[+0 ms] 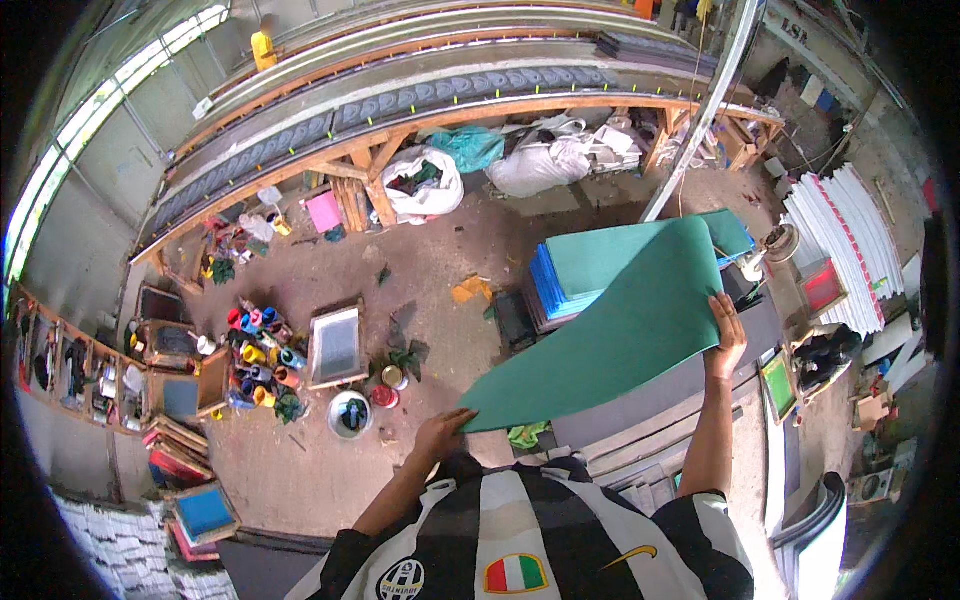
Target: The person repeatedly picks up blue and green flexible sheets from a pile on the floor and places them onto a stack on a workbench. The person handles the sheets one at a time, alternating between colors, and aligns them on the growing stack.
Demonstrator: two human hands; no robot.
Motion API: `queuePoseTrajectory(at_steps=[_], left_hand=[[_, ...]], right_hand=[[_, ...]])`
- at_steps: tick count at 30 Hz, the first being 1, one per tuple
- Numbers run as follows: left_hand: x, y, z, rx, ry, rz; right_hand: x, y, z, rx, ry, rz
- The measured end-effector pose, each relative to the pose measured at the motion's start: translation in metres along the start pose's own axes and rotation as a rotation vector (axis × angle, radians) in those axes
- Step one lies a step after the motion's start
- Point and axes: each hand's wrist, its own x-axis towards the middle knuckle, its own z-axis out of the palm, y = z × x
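Observation:
A large, flexible green sheet (610, 345) stretches between my two hands, bent in a curve. My left hand (441, 436) pinches its near left corner. On the opposite side, my right hand (728, 336) grips the right edge, with the fingers showing on the outside. Behind and partly under the held sheet stands a stack of sheets (552, 285), blue at the side with green on top. Below my hands lies a dark flat surface (610, 418), partly hidden by the sheet.
A long wooden-framed table (400, 125) carries rows of dark printed pieces. Paint bottles (262, 365), a framed screen (337, 346) and a metal bucket (350, 414) stand on the floor at left. A slanted metal pole (703, 110) rises behind the stack. White corrugated sheets (845, 240) lie at right.

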Motion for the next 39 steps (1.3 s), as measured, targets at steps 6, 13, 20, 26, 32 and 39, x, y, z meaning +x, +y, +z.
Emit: queuePoseTrajectory(at_steps=[6, 13, 20, 26, 32, 39], left_hand=[[0.055, -0.102, -0.087, -0.266, -0.038, 0.125], [0.284, 0.033, -0.362, -1.056, 0.051, 0.126], [0.37, 0.079, -0.405, -1.052, -0.056, 0.106], [0.417, 0.062, -0.39, -1.209, -0.022, 0.285], [0.452, 0.035, -0.365, -1.043, -0.003, 0.341], [0.543, -0.019, -0.396, -1.496, -0.387, 0.251]], right_hand=[[0.085, -0.145, 0.032, 0.007, 0.068, -0.375], [0.141, -0.251, 0.072, -0.005, 0.111, -0.817], [0.159, -0.223, 0.133, 0.162, 0.065, -0.474], [0.123, -0.147, 0.208, 1.846, -0.225, 1.203], [0.219, -0.19, 0.23, 1.342, -0.193, 1.179], [0.26, -0.193, 0.269, 1.077, -0.001, 0.91]])
